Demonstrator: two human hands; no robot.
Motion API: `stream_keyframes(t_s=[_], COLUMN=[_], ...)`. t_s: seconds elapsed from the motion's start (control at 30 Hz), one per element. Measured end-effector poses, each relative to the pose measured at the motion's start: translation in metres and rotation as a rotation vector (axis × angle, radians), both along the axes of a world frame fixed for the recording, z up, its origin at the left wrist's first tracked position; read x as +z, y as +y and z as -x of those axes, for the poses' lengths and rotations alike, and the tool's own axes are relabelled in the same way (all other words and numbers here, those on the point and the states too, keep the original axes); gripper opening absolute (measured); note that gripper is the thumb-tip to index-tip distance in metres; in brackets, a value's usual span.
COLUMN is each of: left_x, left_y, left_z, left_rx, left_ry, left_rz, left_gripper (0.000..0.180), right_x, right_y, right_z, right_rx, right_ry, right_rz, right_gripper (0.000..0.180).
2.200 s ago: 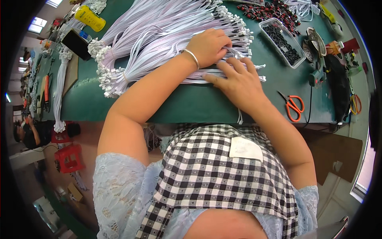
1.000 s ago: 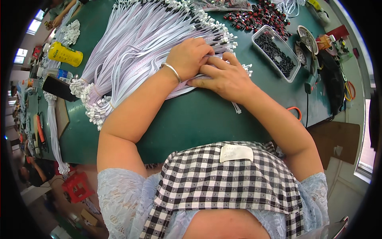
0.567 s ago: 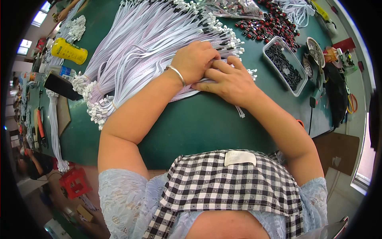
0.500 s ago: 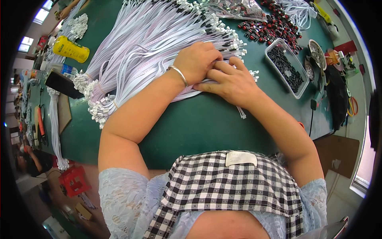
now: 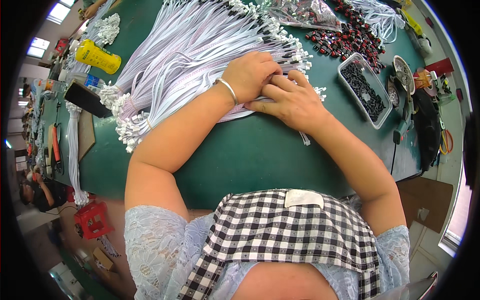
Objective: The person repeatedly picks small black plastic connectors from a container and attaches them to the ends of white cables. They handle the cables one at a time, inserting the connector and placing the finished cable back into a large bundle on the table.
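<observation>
A big fan of white flat cables [image 5: 180, 60] lies across the table, with small white connectors at both ends and black sleeves near the right-hand ends. My left hand [image 5: 251, 77], a silver bangle at its wrist, rests over the cables with its fingers pinched together. Against it, my right hand [image 5: 292, 102] has its fingers bent and its thumb toward the left. Both hands are closed on a white flat cable at the near edge of the bundle; the pinched spot itself is hidden by the fingers. A cable end [image 5: 304, 137] pokes out below my right hand.
To the right stands a clear plastic box [image 5: 367, 95] of black sleeves. Beyond it are a heap of red-and-black parts [image 5: 352, 42] and a plastic bag [image 5: 305, 14]. A yellow bottle [image 5: 98, 56] and a dark phone-like block [image 5: 86, 97] lie left. The green table [image 5: 250, 165] spans the middle.
The whole view has shifted slightly, so the table things appear a little further right and lower. My hands keep nearly the same closed pose together.
</observation>
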State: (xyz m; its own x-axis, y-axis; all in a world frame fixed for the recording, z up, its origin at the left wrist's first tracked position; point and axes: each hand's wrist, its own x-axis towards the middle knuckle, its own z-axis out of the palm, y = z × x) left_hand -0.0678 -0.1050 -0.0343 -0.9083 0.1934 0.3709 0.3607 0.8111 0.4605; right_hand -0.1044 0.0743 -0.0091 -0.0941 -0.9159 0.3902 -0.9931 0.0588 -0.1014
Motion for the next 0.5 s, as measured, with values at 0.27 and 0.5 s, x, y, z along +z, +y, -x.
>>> stream_keyframes(t_s=[0.27, 0.5], left_x=[0.022, 0.03], left_y=[0.009, 0.019], left_z=[-0.006, -0.04], left_rx=[0.048, 0.038], left_ry=[0.04, 0.061], left_rz=[0.098, 0.122], left_gripper=[0.015, 0.032], right_x=[0.012, 0.013], right_y=[0.03, 0.087], right_z=[-0.045, -0.052], right_rx=[-0.127, -0.316], right_ry=[-0.005, -0.152], right_rz=[-0.094, -0.144], right_gripper=[0.032, 0.05])
